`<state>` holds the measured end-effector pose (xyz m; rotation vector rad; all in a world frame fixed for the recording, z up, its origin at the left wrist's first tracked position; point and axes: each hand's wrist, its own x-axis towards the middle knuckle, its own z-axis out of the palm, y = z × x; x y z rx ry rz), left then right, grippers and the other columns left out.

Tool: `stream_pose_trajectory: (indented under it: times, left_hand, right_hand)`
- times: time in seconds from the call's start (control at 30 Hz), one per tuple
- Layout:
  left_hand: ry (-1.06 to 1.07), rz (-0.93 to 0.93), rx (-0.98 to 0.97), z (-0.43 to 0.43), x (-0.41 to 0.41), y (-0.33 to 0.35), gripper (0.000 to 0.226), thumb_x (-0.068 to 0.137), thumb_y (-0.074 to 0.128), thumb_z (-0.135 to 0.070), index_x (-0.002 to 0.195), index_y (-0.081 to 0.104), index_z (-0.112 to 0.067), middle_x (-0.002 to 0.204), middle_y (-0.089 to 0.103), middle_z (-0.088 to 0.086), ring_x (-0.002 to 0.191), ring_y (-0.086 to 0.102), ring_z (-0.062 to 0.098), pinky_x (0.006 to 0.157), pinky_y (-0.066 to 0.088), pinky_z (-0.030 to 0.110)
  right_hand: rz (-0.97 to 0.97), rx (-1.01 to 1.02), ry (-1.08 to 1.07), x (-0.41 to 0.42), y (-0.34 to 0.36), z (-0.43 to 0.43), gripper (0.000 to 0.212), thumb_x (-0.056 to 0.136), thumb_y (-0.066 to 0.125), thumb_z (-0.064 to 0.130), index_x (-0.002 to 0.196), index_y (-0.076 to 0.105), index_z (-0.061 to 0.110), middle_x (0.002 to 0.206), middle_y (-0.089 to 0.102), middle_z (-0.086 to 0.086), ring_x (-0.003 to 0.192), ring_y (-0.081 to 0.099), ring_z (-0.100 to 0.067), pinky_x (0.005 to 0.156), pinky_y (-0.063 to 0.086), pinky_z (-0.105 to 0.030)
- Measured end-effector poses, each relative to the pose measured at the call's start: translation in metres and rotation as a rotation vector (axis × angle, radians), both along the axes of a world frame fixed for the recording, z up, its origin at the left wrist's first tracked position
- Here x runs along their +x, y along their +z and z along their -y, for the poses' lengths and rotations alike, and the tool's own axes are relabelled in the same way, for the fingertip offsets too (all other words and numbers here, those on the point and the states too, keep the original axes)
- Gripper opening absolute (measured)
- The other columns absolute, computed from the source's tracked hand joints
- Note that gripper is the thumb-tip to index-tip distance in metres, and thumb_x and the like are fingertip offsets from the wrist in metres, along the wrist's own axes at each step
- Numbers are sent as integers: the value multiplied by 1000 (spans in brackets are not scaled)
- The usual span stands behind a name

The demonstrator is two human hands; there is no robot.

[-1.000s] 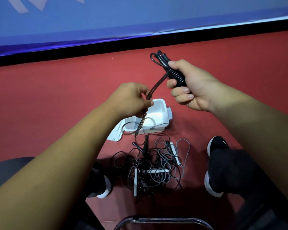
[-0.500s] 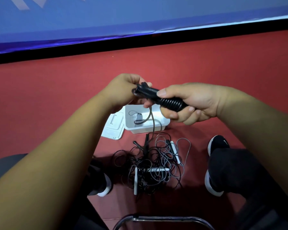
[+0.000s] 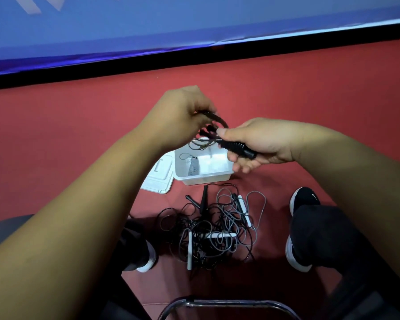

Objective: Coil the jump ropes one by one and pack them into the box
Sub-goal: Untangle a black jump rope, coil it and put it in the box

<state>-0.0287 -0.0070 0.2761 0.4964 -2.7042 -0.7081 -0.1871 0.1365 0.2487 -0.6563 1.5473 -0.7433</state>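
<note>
My right hand grips the ribbed black handles of a jump rope above the white box. My left hand pinches a loop of that rope's dark cord just left of the handles. More loops of the cord hang below my hands over the box. Inside the box lies a coiled rope with a grey ribbed handle. On the red floor in front of the box sits a tangled pile of jump ropes with black and white handles.
The box lid lies flat to the left of the box. My two feet in dark shoes flank the pile. A metal chair rail crosses the bottom. A blue banner runs along the far edge of the floor.
My right hand came down from a raised position to just over the box, turning the handles level. My left hand moved up and over, wrapping the cord into loops beside the handles.
</note>
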Motion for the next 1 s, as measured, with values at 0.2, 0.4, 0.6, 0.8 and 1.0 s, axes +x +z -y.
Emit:
stream_pose_trajectory:
  times: [0.2, 0.4, 0.6, 0.8, 1.0]
  left_hand:
    - [-90, 347, -291, 12, 5, -19, 11, 96, 69, -18, 104, 76, -23, 90, 67, -1, 90, 59, 25, 81, 53, 45]
    - [22, 438, 21, -3, 2, -16, 12, 82, 88, -24, 89, 80, -19, 74, 72, -6, 77, 69, 14, 69, 46, 27]
    - [280, 378, 387, -17, -3, -30, 17, 97, 74, -23, 96, 66, -8, 71, 72, 17, 56, 73, 22, 52, 60, 37]
    - [286, 82, 844, -26, -14, -29, 27, 113, 45, -22, 103, 58, 0, 74, 62, 13, 52, 63, 26, 57, 64, 43]
    - [161, -85, 794, -24, -20, -20, 24, 111, 50, -28, 102, 66, -13, 68, 49, 1, 54, 35, 14, 49, 30, 26]
  right_hand:
    - [-33, -36, -219, -6, -6, 4, 48, 107, 53, 57, 114, 58, 10, 85, 70, -6, 54, 56, -13, 56, 57, -31]
    - [38, -34, -298, -1, -3, 5, 40, 106, 59, 52, 109, 64, 12, 86, 73, -3, 61, 62, -13, 62, 59, -33]
    - [176, -45, -416, 0, 0, 7, 24, 106, 60, 43, 101, 61, 19, 77, 65, -1, 56, 55, -11, 48, 43, -22]
    - [251, -115, -493, -7, 2, 9, 31, 106, 56, 52, 105, 59, 20, 74, 60, 3, 49, 47, -9, 39, 35, -21]
    - [286, -142, -532, -15, 9, 10, 58, 93, 57, 79, 111, 57, 23, 74, 55, 7, 47, 34, -5, 33, 24, -19]
